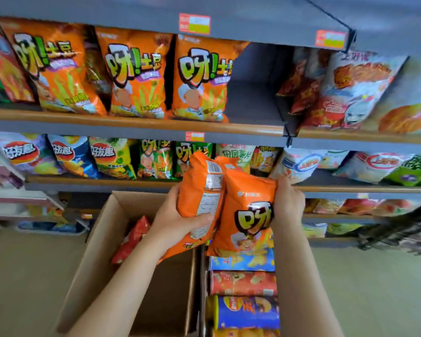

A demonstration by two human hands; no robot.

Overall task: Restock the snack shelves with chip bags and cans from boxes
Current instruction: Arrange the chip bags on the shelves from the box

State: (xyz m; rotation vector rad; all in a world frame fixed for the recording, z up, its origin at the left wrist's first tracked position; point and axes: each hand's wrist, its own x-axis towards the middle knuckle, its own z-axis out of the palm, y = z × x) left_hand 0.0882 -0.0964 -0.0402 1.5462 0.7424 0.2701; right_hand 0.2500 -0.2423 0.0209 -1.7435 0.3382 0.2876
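My left hand (pixel 178 215) grips an orange chip bag (pixel 199 190) turned with its back label toward me. My right hand (pixel 288 203) holds a second orange chip bag (pixel 243 215), front side out, pressed against the first. Both bags hang above two open cardboard boxes. The left box (pixel 97 239) holds a red chip bag (pixel 131 239). The right box holds several chip cans (pixel 243 283) lying on their sides. Matching orange bags (pixel 199 81) stand on the upper shelf (pixel 131 121), with an empty gap (pixel 253 93) to their right.
Mixed chip bags (pixel 107 159) fill the middle shelf, and white and red bags (pixel 345 93) stand on the upper right section. Lower shelves (pixel 338 217) carry more snacks. A white rack (pixel 17 203) stands at the left. Beige floor (pixel 374 288) surrounds the boxes.
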